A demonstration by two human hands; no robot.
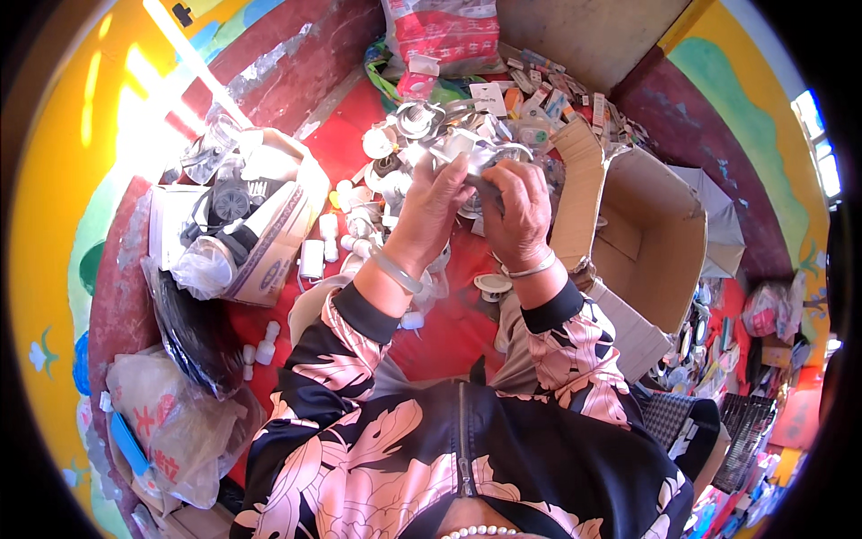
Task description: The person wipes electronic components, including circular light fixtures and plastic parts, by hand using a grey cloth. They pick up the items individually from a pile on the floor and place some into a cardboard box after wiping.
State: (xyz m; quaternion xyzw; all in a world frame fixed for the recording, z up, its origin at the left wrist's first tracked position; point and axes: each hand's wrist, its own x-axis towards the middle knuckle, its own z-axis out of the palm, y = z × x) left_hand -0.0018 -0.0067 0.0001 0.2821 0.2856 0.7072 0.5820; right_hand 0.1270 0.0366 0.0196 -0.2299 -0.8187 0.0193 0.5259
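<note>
Both hands are raised in front of me over a heap of small goods. Between them is a silvery-grey piece [483,154] with shiny, clear-looking parts; its exact kind cannot be made out. My left hand [429,208] grips its left side, thumb up against it. Closed fingers of my right hand [521,205] pinch its right side. Just beyond lie round white and silver fittings [417,119], looking like lamp parts. White cylindrical pieces [312,258] lie to the left of my left wrist, and a round cream-coloured fitting [492,286] sits below my right wrist.
An open cardboard box [660,238] stands at the right. On the left, another carton [285,216] holds black and clear plastic items. Small packets [561,99] are heaped at the back beside a red-and-white bag [444,36]. Plastic bags [180,422] lie at the lower left.
</note>
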